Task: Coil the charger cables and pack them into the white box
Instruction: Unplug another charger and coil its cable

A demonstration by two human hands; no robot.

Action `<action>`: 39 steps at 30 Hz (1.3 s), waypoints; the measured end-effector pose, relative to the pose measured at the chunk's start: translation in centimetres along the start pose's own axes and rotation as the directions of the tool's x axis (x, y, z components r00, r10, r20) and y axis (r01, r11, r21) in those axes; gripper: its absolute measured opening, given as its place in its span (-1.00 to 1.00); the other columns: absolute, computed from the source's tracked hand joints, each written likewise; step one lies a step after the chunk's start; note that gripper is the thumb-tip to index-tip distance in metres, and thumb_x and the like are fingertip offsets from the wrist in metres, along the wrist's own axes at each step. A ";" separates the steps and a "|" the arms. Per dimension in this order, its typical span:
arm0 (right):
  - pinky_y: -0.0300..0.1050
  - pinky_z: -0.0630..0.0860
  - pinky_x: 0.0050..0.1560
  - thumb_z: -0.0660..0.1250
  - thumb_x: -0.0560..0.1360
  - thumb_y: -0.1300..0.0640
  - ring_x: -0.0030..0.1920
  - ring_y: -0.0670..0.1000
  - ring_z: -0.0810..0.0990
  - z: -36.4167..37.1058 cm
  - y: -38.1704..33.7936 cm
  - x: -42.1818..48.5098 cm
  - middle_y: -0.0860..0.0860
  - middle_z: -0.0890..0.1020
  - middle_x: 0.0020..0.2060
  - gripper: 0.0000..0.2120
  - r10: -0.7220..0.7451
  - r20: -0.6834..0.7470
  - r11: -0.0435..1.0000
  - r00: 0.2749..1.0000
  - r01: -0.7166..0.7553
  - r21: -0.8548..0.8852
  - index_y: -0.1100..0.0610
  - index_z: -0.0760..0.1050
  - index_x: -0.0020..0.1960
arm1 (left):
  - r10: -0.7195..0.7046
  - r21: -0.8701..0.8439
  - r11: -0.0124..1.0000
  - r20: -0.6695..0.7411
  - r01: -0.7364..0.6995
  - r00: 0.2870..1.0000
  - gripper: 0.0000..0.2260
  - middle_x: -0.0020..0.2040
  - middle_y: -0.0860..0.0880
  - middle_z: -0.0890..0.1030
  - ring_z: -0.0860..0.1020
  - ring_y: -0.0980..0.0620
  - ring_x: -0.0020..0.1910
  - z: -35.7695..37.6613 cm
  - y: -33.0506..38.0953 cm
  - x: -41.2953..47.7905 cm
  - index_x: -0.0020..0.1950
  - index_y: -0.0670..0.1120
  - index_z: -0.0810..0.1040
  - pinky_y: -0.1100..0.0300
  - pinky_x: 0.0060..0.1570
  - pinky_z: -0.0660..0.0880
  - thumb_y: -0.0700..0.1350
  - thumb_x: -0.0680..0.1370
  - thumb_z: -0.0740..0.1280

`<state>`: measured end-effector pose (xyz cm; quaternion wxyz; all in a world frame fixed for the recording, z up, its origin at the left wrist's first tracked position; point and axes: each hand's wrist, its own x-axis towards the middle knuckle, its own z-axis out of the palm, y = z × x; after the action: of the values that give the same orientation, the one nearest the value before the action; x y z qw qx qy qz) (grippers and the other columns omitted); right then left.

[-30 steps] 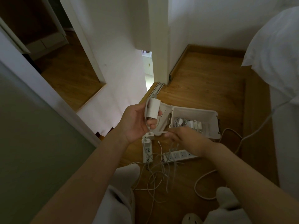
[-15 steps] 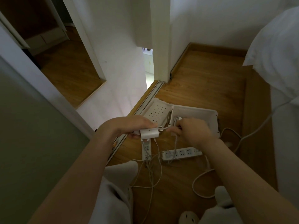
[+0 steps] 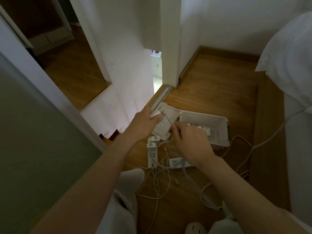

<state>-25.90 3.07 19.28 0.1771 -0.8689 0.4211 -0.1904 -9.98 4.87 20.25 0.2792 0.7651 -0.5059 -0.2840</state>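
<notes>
Item one: charger adapter [image 3: 155,115], a small white block. We found it gripped in the left hand [image 3: 143,123], fingers curled round it, held above the open lid.

Item two: charger cable [image 3: 167,119], thin and pale. It ran in a straight slant from the adapter down to the right hand [image 3: 190,144], whose fingertips pinched it. Below that hand we could not tell it apart from the other leads.

Item three: white box [image 3: 202,117], rectangular plastic with rounded corners, standing open on the wooden floor [image 3: 211,85]. We noted several white pieces inside; they were too dim to name.

Item four: lid [image 3: 164,126], white, dotted with rows of small holes, folded out flat on the box's left side.

Item five: loose cables [image 3: 160,176], a thin white tangle on the floor, just nearer us than the box.

Item six: two white power strips, one [image 3: 152,155] lying lengthwise toward us, the other [image 3: 175,162] crosswise and partly hidden by the right wrist.

Item seven: thick white cord [image 3: 206,200], looped on the floor at right.
</notes>
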 end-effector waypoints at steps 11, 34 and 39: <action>-0.20 0.42 -0.29 0.01 0.64 0.12 -0.31 -0.09 0.50 2.2 -1.4 -0.8 -0.05 0.53 -0.27 -0.86 -0.063 0.167 0.953 0.984 0.009 0.303 0.05 0.32 -0.04 | -0.207 -0.756 0.638 0.013 0.145 0.978 -0.73 -0.09 -0.05 0.53 0.61 0.12 -0.43 1.8 2.7 -0.1 0.22 -0.12 0.32 0.22 -0.30 0.57 0.03 0.64 0.09; -0.17 0.28 -0.10 0.17 0.56 -0.07 -0.17 -0.06 0.41 0.2 4.5 0.6 -0.05 0.48 -0.22 -0.77 -0.057 0.304 0.998 0.951 0.064 -0.014 0.01 0.46 -0.18 | 0.130 -0.593 0.750 0.567 0.293 0.814 -0.68 -0.30 -0.08 0.52 0.30 0.08 -0.49 -1.9 1.5 -0.7 0.03 -0.14 0.49 0.29 -0.54 0.13 0.07 0.54 0.12; -0.15 0.28 0.13 0.09 0.57 -0.15 0.05 -0.03 0.45 0.2 4.4 1.1 -0.03 0.57 -0.03 -0.63 -0.111 0.313 0.962 0.943 0.181 -0.202 0.05 0.54 0.08 | 0.022 -0.214 0.964 0.657 0.158 0.754 -0.63 -0.37 0.04 0.58 0.28 -0.02 -0.37 -2.0 1.6 -1.2 -0.03 -0.06 0.49 0.30 -0.45 0.21 0.19 0.45 0.11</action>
<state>-28.09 -0.34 17.23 0.1231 -0.9312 0.3425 -0.0198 -9.92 5.76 22.94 0.1706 0.5930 -0.5021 -0.6059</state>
